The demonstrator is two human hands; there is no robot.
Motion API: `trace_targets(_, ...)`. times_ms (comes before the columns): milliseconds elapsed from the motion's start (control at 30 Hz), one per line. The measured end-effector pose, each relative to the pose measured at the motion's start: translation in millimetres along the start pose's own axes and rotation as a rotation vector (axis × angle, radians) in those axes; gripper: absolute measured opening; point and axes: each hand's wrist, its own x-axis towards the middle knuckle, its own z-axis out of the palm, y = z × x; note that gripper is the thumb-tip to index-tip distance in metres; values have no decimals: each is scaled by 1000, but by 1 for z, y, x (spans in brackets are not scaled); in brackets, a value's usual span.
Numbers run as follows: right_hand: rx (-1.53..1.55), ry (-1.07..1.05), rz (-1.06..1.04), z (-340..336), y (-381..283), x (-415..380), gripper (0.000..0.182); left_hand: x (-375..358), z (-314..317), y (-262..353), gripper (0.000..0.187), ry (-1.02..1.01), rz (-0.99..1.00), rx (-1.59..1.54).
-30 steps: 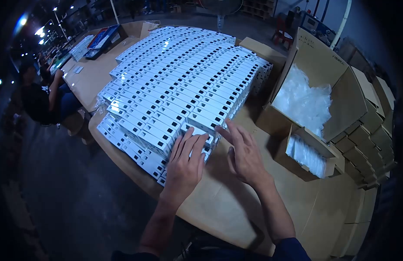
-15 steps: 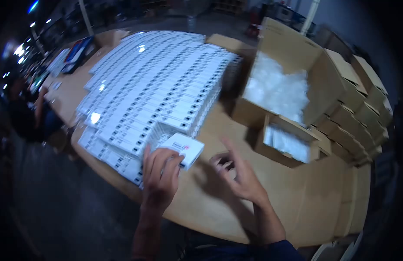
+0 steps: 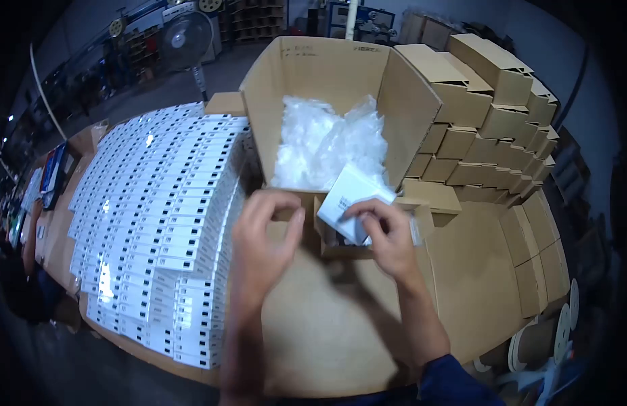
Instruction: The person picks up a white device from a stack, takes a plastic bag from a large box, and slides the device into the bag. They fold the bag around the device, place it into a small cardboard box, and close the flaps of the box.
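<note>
A white box with small print is gripped by my right hand, tilted above a small open carton that stands in front of the large one. My left hand is beside it to the left, fingers curved and apart, holding nothing. Left of my left hand, rows of stacked white boxes with black squares cover the table's left part. The contents of the small carton are mostly hidden behind the held box.
A large open carton holds clear plastic bags. Brown cartons are piled at the right on the table. A fan stands behind. Another person's arm shows at far left.
The view has swung to the right. The white box has passed from my left hand to my right hand and is now over the small carton. My left hand has let go.
</note>
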Motion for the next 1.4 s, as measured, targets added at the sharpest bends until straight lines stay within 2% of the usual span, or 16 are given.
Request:
trace_targets(67, -307, 148, -13, -19, 2, 40, 14, 51, 34, -20, 22, -116, -114, 22)
trace_targets(200, -409, 287, -154, -28, 31, 100, 21, 117, 120, -106, 22, -165, 150, 301)
trace_targets(233, -431, 230, -110, -31, 40, 111, 39, 131, 130, -112, 23, -183, 184, 398)
trace_targets(333, -535, 205, -83, -27, 52, 128, 58, 160, 136, -119, 25, -353, -30, 256)
trace_targets(367, -500, 154, 20, -27, 51, 133, 72, 161, 136, -117, 22, -301, -20, 207)
trace_targets(467, -502, 189, 1, -24, 65, 150, 71, 156, 135, -99, 18, -139, 129, 49)
trace_targets(500, -497, 254, -29, -21, 62, 153, 56, 153, 134, -96, 18, -95, 213, -2)
trace_targets(633, -208, 127, 48, -35, 62, 173, 28, 140, 116, -68, 21, -84, -50, -63)
trace_targets(733, 92, 96, 131, -45, 43, 166, 28, 126, 91, -54, 17, -95, -173, -151)
trace_targets(900, 188, 187, -72, -37, 6, 111, 25, 59, 69, -15, 18, 11, -268, -536)
trace_targets(933, 54, 228, -112, -40, -1, 93, 27, 43, 66, -8, 18, 73, -259, -577)
trace_targets(1000, -24, 338, -171, -35, -1, 46, 39, 6, 57, 5, 16, 92, -343, -654)
trace_targets(1067, 103, 313, -23, -26, -3, -9, 53, -28, 58, 30, 17, 180, -411, -706)
trace_targets(1100, -52, 343, -92, -21, -5, -33, 57, -47, 59, 39, 18, 167, -432, -718)
trace_targets(1200, -37, 182, 335, -13, -15, -97, 35, -98, 57, 54, 22, 123, -521, -792)
trace_targets(1400, -33, 137, 168, -12, -3, -178, 12, -130, 30, 74, 32, 43, -588, -1128)
